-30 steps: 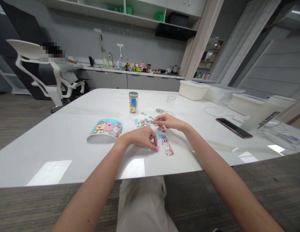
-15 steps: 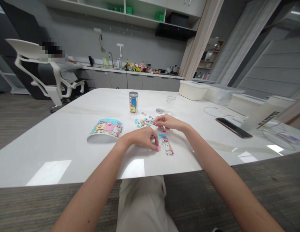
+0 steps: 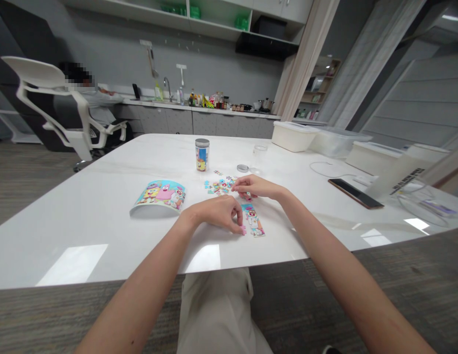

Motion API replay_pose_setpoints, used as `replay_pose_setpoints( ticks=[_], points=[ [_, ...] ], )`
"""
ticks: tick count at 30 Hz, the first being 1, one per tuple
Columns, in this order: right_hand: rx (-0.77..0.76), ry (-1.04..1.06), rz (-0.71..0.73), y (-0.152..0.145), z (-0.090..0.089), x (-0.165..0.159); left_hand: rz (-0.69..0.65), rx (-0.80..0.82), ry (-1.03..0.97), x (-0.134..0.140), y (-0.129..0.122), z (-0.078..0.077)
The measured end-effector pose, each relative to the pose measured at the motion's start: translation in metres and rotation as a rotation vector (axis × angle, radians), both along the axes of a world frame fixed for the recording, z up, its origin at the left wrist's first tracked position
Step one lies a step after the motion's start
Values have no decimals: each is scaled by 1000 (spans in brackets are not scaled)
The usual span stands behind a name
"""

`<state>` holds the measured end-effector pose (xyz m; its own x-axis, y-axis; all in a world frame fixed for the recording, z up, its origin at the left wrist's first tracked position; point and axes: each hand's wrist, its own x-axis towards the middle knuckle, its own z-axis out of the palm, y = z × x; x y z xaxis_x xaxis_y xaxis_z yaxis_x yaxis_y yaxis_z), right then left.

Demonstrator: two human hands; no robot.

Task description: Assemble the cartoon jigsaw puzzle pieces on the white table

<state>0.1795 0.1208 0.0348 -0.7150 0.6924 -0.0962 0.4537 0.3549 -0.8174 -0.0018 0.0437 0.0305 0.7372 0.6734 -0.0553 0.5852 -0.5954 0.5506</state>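
My left hand [image 3: 223,214] is closed on a small pink puzzle piece [image 3: 244,230], held at the table surface against the left edge of a joined strip of puzzle [image 3: 254,221]. The strip shows a cartoon figure in white. My right hand [image 3: 254,186] hovers over the near right side of a pile of loose puzzle pieces [image 3: 219,187]. Its fingers are bent together, and whatever may be between the tips is hidden. A curved picture sheet [image 3: 160,195] with cartoon characters stands to the left of my left hand.
Behind the pile stand a picture-covered jar [image 3: 202,156], a loose silver lid [image 3: 242,168] and a clear container [image 3: 259,151]. A phone [image 3: 354,193], cables and white storage boxes [image 3: 294,135] occupy the right side. A person sits on a white chair [image 3: 72,103] at far left.
My left hand has brought the pink piece slightly right, closer to the strip's edge. The right hand stays nearly in place over the pile. The whole view has shifted a little.
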Motion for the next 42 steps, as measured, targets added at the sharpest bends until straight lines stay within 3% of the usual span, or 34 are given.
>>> replay_pose_setpoints(
  ticks=[24,29,36,42],
  points=[
    [27,-31,-8,-2,1,-1,9,33,38,3,-3,2],
    [121,-75,-113,7,-5,1,4,23,47,1,0,-1],
    [503,-317,-383,24,-17,8,5,25,66,0,-1,1],
    [488,-485,-465,25,-17,12,29,12,82,-2,-3,6]
  ],
)
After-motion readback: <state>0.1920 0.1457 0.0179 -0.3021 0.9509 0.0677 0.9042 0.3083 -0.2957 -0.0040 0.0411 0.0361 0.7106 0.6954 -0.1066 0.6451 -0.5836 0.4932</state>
